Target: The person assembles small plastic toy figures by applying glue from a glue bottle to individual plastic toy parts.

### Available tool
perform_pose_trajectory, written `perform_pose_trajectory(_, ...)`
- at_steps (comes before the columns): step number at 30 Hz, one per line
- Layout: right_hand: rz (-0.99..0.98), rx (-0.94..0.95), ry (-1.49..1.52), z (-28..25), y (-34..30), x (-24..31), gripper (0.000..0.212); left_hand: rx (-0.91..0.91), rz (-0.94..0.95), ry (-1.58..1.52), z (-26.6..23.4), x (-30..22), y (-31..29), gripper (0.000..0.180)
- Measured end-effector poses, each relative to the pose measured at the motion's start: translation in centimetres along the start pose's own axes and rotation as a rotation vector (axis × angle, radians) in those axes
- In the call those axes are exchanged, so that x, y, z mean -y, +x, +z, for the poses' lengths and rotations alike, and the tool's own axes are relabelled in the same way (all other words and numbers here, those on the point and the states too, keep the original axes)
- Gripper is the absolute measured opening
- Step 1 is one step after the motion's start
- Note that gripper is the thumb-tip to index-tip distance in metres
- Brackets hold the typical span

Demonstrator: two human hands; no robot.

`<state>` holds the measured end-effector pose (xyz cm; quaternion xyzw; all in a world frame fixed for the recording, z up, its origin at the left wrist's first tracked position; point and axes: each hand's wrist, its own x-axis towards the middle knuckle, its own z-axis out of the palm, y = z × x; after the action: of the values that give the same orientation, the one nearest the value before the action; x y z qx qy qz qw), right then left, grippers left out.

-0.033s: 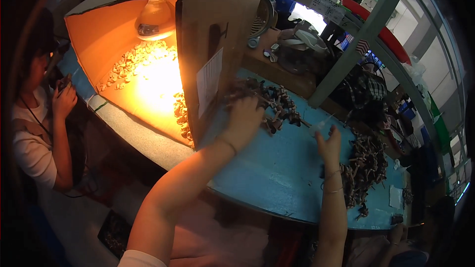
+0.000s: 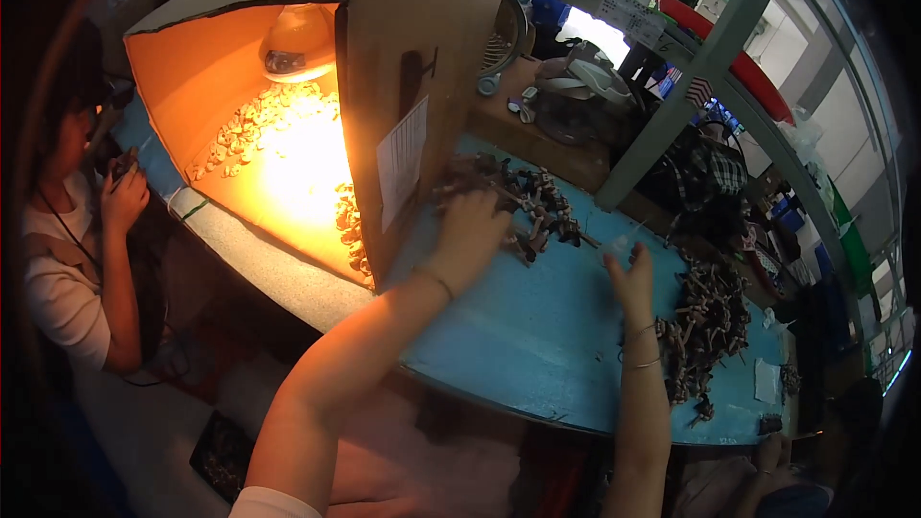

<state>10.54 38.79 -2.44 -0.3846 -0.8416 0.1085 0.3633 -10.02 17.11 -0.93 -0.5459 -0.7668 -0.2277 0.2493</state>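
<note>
- Left hand point(image 2: 470, 230) is laid on the near edge of a pile of small dark parts point(image 2: 523, 197) on the blue worktop point(image 2: 518, 336); fingers are curled down over the parts, but what they grip cannot be told, being hidden by the back of the hand.
- Right hand point(image 2: 631, 273) is held upright above the worktop, fingers spread and loosely open; something small and pale is seen at the fingertips, too blurred to be named. Thin bangles are worn at that wrist.
- A second, larger heap of dark parts point(image 2: 708, 317) is seen just right of the right hand, trailing toward the worktop's near edge.
- The left pile is crowded from the left by a cardboard box point(image 2: 422, 48), open toward the person's left, with a paper sheet point(image 2: 401, 161) stuck on its near wall.
- Inside the box, a lamp point(image 2: 293, 43) is lit above a spread of pale pieces point(image 2: 264, 125); the glare washes out the box floor.
- Behind the pile, a brown ledge carries grey clutter point(image 2: 576, 86), not clearly made out.
- A green-grey post point(image 2: 686, 86) rises slantwise between the two heaps.
- Another person point(image 2: 67, 259) in a white top is seated far left, one hand raised near the face.
</note>
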Motion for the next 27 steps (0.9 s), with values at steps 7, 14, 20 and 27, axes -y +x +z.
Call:
perform_pose_trajectory(7, 0.112, 0.164, 0.196, 1.3, 0.6, 1.0, 0.042, -0.088, 0.066, -0.253, -0.1, -0.8, -1.1, 0.024)
perform_pose_trajectory(14, 0.066, 0.101, 0.471, -2.7, -2.5, 4.2, 0.025, 0.051, -0.006, -0.658, -4.0, -0.6, -1.3, 0.019)
perform_pose_trajectory(20, 0.059, 0.279, 0.63, -6.0, -7.9, 6.4, 0.023, 0.651, 0.13, -0.724, -7.2, 0.8, -4.3, 0.014)
perform_pose_trajectory(27, 0.104, 0.436, 0.797, -6.1, -10.6, 9.2, 0.025, 0.066, 0.176, -0.479, -5.4, -1.8, -6.7, 0.032)
